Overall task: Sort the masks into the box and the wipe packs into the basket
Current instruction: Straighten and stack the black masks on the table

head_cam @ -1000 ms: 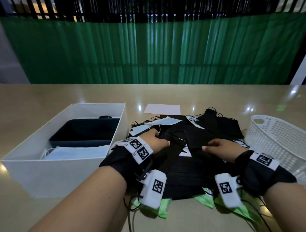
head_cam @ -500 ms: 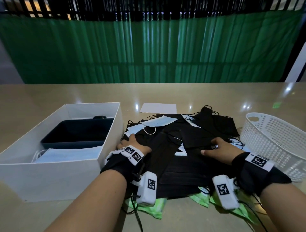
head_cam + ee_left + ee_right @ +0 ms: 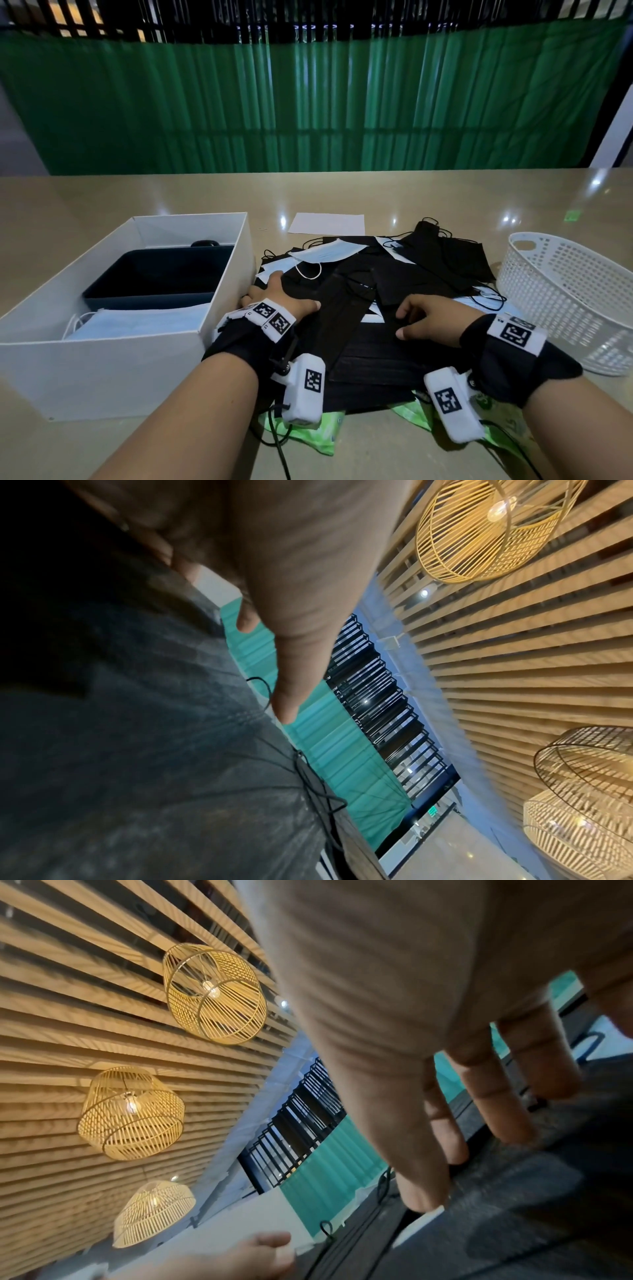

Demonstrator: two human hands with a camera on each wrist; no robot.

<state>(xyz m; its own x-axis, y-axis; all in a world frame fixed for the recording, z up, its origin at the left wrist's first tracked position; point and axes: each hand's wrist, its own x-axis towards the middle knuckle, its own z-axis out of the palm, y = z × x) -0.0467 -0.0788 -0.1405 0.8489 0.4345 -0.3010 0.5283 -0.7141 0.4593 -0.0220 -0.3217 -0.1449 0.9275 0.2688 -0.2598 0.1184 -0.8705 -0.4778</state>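
A heap of black masks [image 3: 376, 359] lies mid-table, with a light blue mask [image 3: 325, 251] on its far side. Green wipe packs [image 3: 308, 435] stick out from under its near edge. My left hand [image 3: 277, 298] rests flat on the heap's left side, next to the white box [image 3: 226, 325]; the left wrist view shows its thumb [image 3: 291, 669] straight over a black mask [image 3: 154, 750]. My right hand [image 3: 424, 318] touches the black masks with loosely bent fingers [image 3: 507, 1110], holding nothing. In the box lie a dark tray and a blue mask [image 3: 137, 322]. The white basket [image 3: 565, 291] stands at the right.
A white sheet of paper [image 3: 327, 224] lies on the table behind the heap. Black ear loops trail from the heap toward the basket. A green curtain hangs beyond the table's far edge. Bare tabletop [image 3: 376, 452] shows in front of the packs.
My left hand has slid left and back across the heap, ending beside the box wall. The right hand has stayed on the black masks, shifting only slightly.
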